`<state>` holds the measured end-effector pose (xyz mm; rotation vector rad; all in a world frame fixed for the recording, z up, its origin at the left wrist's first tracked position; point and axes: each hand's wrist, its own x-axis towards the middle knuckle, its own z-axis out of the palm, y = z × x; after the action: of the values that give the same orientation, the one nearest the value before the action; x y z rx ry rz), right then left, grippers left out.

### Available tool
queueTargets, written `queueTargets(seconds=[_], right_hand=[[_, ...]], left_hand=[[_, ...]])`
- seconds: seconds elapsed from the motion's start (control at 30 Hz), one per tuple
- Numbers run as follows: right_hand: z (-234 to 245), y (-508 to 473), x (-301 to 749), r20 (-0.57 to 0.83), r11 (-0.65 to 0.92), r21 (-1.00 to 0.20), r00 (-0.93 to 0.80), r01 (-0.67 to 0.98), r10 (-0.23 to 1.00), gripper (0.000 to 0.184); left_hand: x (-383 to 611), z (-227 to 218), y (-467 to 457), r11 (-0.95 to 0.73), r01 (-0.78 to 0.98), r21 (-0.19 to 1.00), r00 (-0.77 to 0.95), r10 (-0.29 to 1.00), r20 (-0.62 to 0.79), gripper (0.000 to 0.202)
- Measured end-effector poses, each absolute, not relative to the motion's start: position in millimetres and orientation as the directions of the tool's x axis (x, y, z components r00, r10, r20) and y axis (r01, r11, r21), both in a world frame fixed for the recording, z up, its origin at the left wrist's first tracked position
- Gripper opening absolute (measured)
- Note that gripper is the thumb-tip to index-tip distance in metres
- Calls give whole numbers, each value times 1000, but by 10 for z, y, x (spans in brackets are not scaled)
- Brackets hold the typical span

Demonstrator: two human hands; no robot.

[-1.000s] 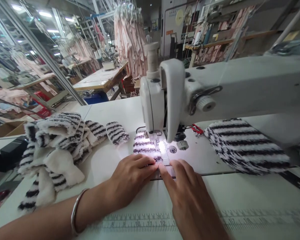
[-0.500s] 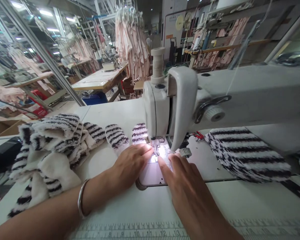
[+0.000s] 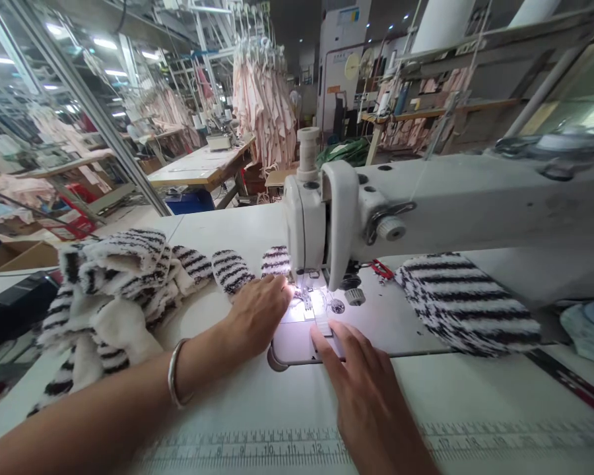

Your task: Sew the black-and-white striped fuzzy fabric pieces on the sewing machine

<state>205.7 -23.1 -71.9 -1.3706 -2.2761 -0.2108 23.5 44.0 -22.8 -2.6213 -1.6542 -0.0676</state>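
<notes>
The sewing machine (image 3: 426, 204) is the biggest thing here; its white arm passes above and beyond both hands, and its head comes down just in front of the fingertips. Under the hands lies the white table (image 3: 277, 409), with a printed ruler (image 3: 277, 450) along the edge nearest to the person.

To the right of the right hand, under the machine arm, a large striped fleece piece (image 3: 468, 303) lies flat. To the left of the left hand there is a loose pile of small pieces (image 3: 113, 290) in the same black and white fleece.

The small striped piece (image 3: 276, 260) lies just beyond the left hand, behind the lit needle area (image 3: 309, 297); another one like it (image 3: 232, 269) lies just to its left.

The left hand (image 3: 257, 313) lies flat with the fingers stretched forward; the fingertips are at the near edge of the small striped piece, grasping nothing. A metal bangle (image 3: 175, 373) is on this wrist. The right hand (image 3: 361, 382) is also open, palm down on the metal plate (image 3: 297, 340), its fingers pointing to the needle.

I judge the small piece to be very light, soft and floppy. The pile surface should not slip much under the fingers. It is better to press it flat with the fingertips, or pinch it at an edge, well away from the needle.
</notes>
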Motion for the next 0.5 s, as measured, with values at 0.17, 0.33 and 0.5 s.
queueTargets(seconds=[0.17,0.33,0.5], right_hand=[[-652,-221,2051,462,499,-112,-400,859,792,55],[-472,-307,1871,532,531,-266,-337,805,777,20],[-237,-456,1563,551,572,-538,-256,619,795,17]], left_hand=[[247,-290,633,-420,908,-3,418,901,115,20],[148,-148,209,-406,909,100,383,904,189,12],[118,-4,-661,-266,612,745,32,949,313,13]])
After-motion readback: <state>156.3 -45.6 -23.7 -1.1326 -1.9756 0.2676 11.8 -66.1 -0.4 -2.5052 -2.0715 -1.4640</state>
